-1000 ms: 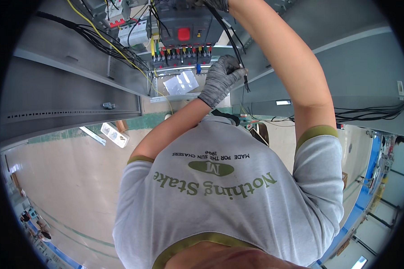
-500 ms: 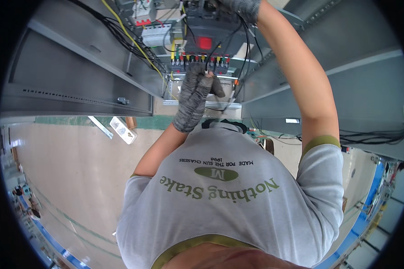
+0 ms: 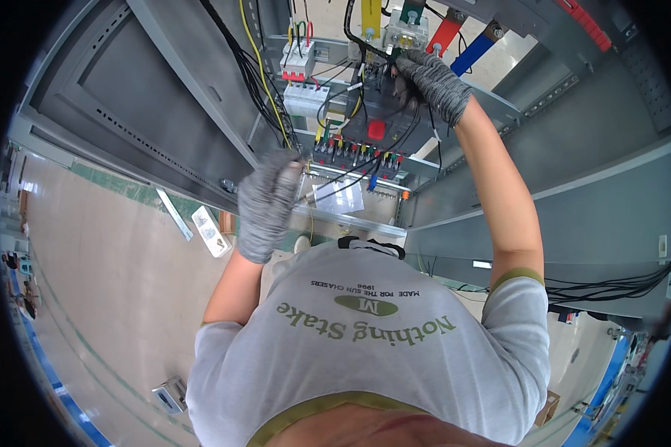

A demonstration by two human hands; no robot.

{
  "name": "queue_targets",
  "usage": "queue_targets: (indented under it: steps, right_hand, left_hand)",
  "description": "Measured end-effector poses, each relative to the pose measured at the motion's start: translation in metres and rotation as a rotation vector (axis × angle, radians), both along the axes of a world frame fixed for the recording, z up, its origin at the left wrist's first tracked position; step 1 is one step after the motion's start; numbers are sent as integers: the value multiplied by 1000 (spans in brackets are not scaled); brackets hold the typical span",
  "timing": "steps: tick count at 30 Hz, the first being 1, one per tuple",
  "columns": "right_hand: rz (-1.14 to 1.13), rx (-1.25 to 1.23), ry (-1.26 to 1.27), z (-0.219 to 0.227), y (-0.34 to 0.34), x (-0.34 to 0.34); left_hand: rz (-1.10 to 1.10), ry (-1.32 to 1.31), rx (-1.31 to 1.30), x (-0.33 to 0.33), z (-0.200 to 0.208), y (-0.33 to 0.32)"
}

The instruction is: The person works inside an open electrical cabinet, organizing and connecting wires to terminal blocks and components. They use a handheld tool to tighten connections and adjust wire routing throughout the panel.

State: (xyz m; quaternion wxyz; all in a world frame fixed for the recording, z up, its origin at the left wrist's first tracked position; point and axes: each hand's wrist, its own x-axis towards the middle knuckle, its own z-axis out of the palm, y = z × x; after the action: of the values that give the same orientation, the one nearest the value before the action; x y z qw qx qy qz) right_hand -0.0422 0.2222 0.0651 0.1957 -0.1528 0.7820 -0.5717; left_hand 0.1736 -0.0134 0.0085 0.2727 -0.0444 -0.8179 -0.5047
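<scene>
Black wires [image 3: 381, 156] — thin, gently bowed — strands slightly apart.

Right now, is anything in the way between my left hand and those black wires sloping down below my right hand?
Nothing visible: the black wires slope down from near your right hand, pass in front of the coloured terminal row, and run up to your left hand. Blur hides whether it grips them.
</scene>
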Motion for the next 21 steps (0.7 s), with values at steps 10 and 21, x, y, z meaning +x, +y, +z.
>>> queue_targets:
  steps: [10, 21]
  right_hand:
    - [-23, -6, 18, 5, -11, 4]
    - [-118, -46, 18, -5, -13, 4]
  left_hand:
    - [45, -2, -126, 10, 17, -31]
    - [-435, -537, 462, 28, 3, -23]
